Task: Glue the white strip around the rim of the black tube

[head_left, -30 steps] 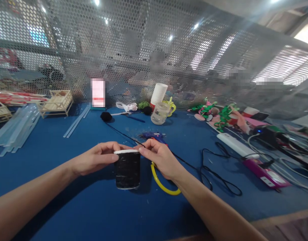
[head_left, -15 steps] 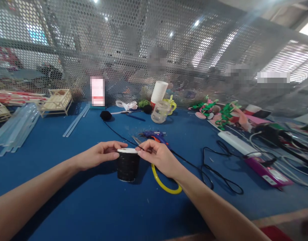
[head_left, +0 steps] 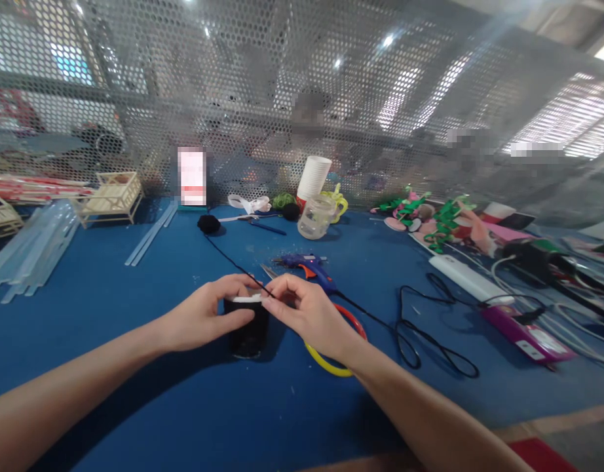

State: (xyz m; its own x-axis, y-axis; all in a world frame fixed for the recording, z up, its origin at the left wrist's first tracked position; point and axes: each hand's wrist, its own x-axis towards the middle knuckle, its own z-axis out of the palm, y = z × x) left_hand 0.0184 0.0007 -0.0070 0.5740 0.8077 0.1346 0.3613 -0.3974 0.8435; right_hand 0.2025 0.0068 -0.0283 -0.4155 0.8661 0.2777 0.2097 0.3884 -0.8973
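1. Left hand: grip pinching cup near rim, thumb outside. More bench room this side.
2. Cup: black-wrapped, upright between hands, near edge well apart.
3. Right hand: grip pinching yarn at rim. Step looks like winding; next move likely calls for steady tension.
4. Scissors, glue gun crowd right hand.

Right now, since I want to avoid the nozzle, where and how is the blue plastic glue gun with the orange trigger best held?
Probably by its blue handle, coming from the near right: the glue gun lies flat, nozzle pointing left, handle slanting right and towards you, while pointed silver scissor blades lie near the nozzle.
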